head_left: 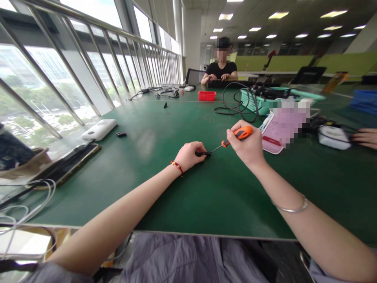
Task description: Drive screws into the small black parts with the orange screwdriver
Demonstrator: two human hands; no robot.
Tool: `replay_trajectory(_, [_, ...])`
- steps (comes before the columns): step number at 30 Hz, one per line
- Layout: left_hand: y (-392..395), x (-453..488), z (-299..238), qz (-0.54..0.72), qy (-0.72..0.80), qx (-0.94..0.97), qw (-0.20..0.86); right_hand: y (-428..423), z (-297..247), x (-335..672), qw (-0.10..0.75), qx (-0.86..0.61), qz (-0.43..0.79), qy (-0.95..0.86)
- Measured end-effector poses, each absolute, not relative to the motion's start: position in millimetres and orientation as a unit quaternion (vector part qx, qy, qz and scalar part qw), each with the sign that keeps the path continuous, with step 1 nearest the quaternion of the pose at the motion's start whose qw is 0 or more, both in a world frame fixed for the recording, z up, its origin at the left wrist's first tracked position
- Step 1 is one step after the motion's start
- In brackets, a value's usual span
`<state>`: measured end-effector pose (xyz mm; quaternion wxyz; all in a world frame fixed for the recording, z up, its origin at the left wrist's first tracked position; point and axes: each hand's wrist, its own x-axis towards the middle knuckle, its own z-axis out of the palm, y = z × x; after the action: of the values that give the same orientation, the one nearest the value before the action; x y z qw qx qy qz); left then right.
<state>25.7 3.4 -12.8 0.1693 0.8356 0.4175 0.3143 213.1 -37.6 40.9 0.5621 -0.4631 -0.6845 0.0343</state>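
Observation:
My left hand [191,155] rests on the green table [176,200] with its fingers pinched on a small black part [207,153]. What kind of part it is cannot be made out. In my right hand [249,147] is an orange and black screwdriver [242,133], gripped by the handle and slanting down to the left. Its thin metal shaft reaches the black part, with the tip at or close against it. Fingers hide some of the part.
A red bin [206,96], a green basket [250,101] with black cables and a pink-screened phone [277,129] lie beyond my hands. Left are a white power bank-like box [100,129] and a small black piece [121,134]. A person [222,68] sits opposite; another person's hand [365,137] shows at right.

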Motion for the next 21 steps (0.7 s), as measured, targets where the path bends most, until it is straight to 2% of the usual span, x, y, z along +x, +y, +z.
replay_trajectory(21, [2.0, 25.1, -10.6, 0.313, 0.415, 0.837, 0.168, -40.3, 41.1, 210.2, 0.569, -0.451, 0.046, -0.686])
